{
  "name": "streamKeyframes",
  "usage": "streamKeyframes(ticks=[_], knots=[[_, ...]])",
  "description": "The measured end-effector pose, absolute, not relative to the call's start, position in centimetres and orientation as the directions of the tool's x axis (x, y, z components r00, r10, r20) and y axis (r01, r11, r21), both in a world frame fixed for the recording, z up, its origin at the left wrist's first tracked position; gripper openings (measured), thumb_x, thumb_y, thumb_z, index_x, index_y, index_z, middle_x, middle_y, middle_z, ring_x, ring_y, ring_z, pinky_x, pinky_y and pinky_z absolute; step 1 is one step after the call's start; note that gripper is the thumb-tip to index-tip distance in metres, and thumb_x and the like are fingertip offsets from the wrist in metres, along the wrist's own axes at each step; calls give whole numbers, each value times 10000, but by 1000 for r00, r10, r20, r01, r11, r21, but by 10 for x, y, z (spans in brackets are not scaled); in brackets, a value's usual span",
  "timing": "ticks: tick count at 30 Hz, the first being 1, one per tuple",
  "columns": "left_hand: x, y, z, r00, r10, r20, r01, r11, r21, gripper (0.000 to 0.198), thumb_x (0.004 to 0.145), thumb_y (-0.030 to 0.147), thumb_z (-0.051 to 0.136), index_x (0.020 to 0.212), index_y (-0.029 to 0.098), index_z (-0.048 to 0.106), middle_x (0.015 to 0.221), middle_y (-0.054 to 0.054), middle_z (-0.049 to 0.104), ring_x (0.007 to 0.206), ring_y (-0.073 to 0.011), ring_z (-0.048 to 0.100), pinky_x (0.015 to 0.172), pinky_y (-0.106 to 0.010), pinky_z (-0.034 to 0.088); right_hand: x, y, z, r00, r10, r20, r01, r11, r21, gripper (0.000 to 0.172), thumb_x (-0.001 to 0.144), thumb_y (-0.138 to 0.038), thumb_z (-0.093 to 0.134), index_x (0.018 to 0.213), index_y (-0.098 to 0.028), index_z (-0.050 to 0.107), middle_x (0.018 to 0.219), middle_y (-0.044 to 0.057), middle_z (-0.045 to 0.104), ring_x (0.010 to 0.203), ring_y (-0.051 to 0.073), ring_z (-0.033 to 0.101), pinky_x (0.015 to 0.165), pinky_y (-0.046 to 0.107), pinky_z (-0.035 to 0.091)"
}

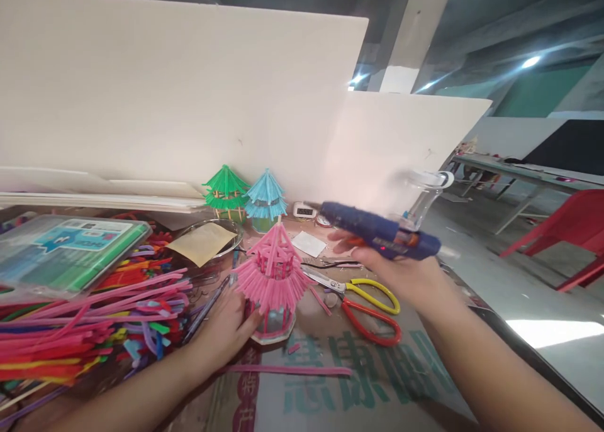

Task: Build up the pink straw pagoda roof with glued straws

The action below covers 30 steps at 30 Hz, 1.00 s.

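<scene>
A pink pavilion model with a tiered, fringed roof stands upright on the table. My left hand is closed around the lower left side of it. My right hand is raised to the right of the model, its fingers wrapped round a dark blue glue gun whose nozzle points left, above and apart from the pink roof. Scissors with one yellow and one red handle lie beneath the right hand. A pink strip lies in front of the model.
Green and blue pavilion models stand behind, beside a small digital clock. Colourful strips and a plastic case cover the left side. A metal plate holds yellow paper. A red chair stands far right.
</scene>
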<state>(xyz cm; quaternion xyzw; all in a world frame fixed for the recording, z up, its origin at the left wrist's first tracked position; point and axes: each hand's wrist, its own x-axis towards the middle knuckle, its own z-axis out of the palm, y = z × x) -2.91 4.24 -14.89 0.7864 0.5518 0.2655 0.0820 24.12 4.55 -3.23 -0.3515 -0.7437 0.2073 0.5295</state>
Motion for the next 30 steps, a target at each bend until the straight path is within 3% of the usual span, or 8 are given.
streamKeyframes(ticks=[4, 8, 15, 19, 26, 30], knots=[[-28, 41, -149, 240, 897, 370, 813, -394, 428, 323, 824, 443, 406, 600, 219, 468, 684, -63, 565, 717, -231, 548, 679, -364, 470, 238, 44, -48, -239, 744, 624, 337, 666, -665, 163, 829, -379, 630, 735, -247, 610, 682, 20, 668, 646, 209, 655, 592, 347, 553], [-27, 41, -148, 274, 886, 374, 772, -435, 464, 271, 816, 416, 453, 666, 208, 541, 769, -78, 608, 846, -255, 574, 787, -392, 486, 243, 46, -53, -200, 734, 649, 416, 663, -622, 241, 800, -457, 644, 680, -256, 589, 616, 12, 619, 583, 198, 611, 554, 334, 512], [-27, 40, -149, 303, 895, 328, 747, -437, 501, 348, 814, 408, 455, 949, 145, 639, 1056, -152, 643, 1041, -308, 557, 941, -483, 434, 235, 38, -54, -237, 833, 500, 422, 552, -719, 183, 758, -373, 674, 684, -232, 582, 629, 0, 635, 581, 173, 596, 529, 280, 476], [-28, 40, -150, 298, 888, 349, 737, -447, 507, 383, 813, 408, 478, 1034, 136, 634, 1140, -160, 624, 1099, -316, 531, 980, -491, 404, 231, 35, -56, -164, 812, 560, 430, 569, -701, 178, 704, -318, 718, 762, -233, 572, 652, -27, 614, 574, 149, 572, 518, 251, 453], [-27, 39, -149, 313, 888, 337, 748, -449, 488, 306, 816, 387, 493, 942, 142, 629, 1048, -143, 625, 1020, -293, 538, 940, -474, 426, 232, 39, -63, -109, 786, 609, 470, 580, -665, 208, 695, -309, 726, 842, -245, 594, 728, -22, 643, 612, 155, 591, 590, 265, 495], [-28, 40, -151, 302, 883, 360, 740, -455, 496, 355, 815, 390, 497, 1031, 135, 617, 1082, -146, 623, 1048, -298, 540, 957, -479, 420, 232, 39, -62, -123, 803, 583, 477, 563, -675, 196, 714, -344, 713, 838, -244, 599, 728, -16, 646, 638, 167, 606, 598, 270, 497]])
